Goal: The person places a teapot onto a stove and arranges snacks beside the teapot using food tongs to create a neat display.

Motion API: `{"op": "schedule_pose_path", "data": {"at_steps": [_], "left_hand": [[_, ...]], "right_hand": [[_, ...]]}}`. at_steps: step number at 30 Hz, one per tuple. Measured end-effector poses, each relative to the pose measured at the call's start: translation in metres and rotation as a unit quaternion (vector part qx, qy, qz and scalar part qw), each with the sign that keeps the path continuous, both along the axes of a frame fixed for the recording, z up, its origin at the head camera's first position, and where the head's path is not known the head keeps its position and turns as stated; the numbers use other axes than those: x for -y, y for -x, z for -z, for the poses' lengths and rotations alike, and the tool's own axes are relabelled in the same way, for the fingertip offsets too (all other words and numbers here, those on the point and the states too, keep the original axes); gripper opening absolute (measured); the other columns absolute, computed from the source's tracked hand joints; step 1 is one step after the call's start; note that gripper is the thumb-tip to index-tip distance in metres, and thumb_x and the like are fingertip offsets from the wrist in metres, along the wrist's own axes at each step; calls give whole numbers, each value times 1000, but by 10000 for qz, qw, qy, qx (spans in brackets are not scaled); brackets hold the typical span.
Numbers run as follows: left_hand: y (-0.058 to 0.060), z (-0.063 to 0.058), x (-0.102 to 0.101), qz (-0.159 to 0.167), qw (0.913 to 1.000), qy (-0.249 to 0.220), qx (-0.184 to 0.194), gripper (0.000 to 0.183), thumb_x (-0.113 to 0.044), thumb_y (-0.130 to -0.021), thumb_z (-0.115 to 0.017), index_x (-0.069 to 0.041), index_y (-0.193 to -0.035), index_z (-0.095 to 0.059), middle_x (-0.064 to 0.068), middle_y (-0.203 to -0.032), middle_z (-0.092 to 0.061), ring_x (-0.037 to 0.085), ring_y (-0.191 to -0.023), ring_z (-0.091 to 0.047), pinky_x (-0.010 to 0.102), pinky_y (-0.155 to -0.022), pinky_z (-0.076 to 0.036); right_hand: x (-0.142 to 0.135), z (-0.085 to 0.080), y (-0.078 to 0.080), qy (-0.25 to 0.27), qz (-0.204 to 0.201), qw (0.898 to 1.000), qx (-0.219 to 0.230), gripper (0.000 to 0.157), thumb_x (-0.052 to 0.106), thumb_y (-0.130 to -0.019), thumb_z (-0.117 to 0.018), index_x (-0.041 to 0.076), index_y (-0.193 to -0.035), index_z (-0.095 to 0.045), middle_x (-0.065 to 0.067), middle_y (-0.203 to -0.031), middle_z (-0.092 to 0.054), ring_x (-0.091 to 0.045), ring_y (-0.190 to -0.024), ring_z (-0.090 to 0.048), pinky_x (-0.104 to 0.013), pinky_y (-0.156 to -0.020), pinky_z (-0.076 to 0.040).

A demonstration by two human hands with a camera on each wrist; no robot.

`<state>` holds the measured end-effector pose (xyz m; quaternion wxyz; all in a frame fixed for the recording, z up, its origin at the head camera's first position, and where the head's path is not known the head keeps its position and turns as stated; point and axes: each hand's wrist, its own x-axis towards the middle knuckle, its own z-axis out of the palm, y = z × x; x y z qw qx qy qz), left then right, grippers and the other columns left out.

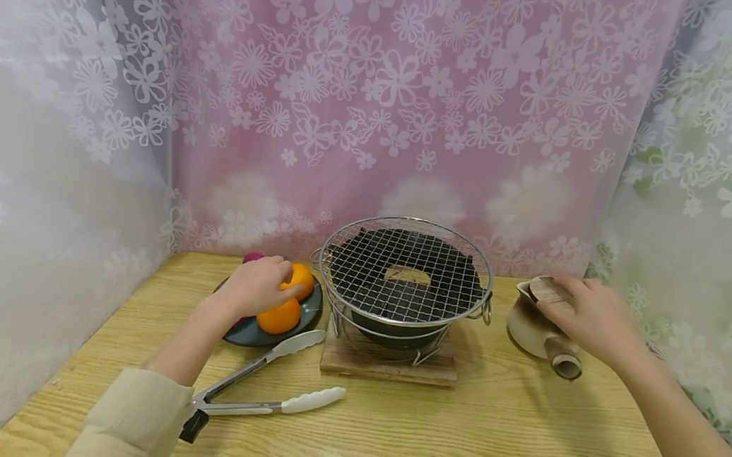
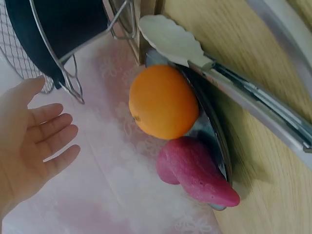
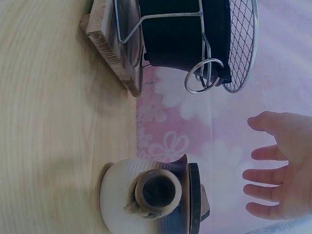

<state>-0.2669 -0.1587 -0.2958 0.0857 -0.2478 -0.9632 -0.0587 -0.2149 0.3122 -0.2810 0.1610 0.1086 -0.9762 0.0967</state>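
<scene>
My left hand [image 1: 256, 286] hovers above a dark plate [image 1: 314, 308], its fingers loosely bent and holding nothing. On that plate lie two oranges [image 1: 279, 316] and a magenta, sweet-potato-shaped piece [image 2: 195, 170]. The left wrist view shows a gap between the hand and the fruit. Over on the right, my right hand [image 1: 598, 319] is above a beige side-handled teapot [image 1: 527, 330] with a wooden-looking lid [image 1: 548, 289]. Seen from the right wrist, the fingers [image 3: 265, 175] are spread and apart from the lid.
Between the hands stands a tabletop grill with a round wire mesh [image 1: 405, 302] over a black bowl [image 1: 391, 329], on a wooden board [image 1: 388, 372]. Metal tongs with white tips [image 1: 312, 399] lie spread in front of the plate. Floral curtains [image 1: 405, 118] surround the table.
</scene>
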Motion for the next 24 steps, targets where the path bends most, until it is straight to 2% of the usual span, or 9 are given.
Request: {"op": "schedule_pose_path", "data": {"at_steps": [4,9,13,19,24], "left_hand": [[-6,4,-6,291,9994,167,-81,31,-34,-88,-62,-10,-71,-54,0,-66,-44,13,-55,-42,24,-47,-35],[-13,9,-12,417,9989,223,6,36,-35,-88,-62,-13,-64,-46,-1,-61,-37,12,-51,-37,23,-44,-30],[-16,15,-17,570,9981,235,18,34,-35,-87,-62,-15,-65,-46,-3,-61,-37,10,-53,-38,24,-46,-34],[-22,27,-26,1030,9937,346,-283,29,-33,-86,-63,-16,-66,-50,-7,-65,-40,9,-55,-42,25,-52,-40],[-25,37,-35,1099,9924,542,-63,27,-35,-87,-62,-14,-71,-54,-6,-68,-42,13,-61,-49,29,-56,-44]], "right_hand": [[-4,5,-7,-63,-30,9999,86,54,39,-90,-57,-7,-118,-56,-32,-114,-53,-48,-95,-51,-57,-72,-41],[-6,8,-15,74,-3,9999,123,51,40,-89,-58,-6,-110,-60,-27,-106,-58,-44,-91,-54,-54,-69,-43],[-7,8,-20,153,76,9995,276,53,42,-89,-58,-7,-109,-60,-25,-102,-59,-42,-89,-55,-52,-66,-43],[-12,11,-26,243,268,9967,723,60,47,-89,-55,-8,-112,-57,-25,-103,-57,-44,-88,-54,-51,-63,-43],[-16,17,-28,339,335,9934,1045,67,51,-88,-54,-10,-115,-54,-29,-107,-55,-46,-91,-53,-49,-62,-44]]}}
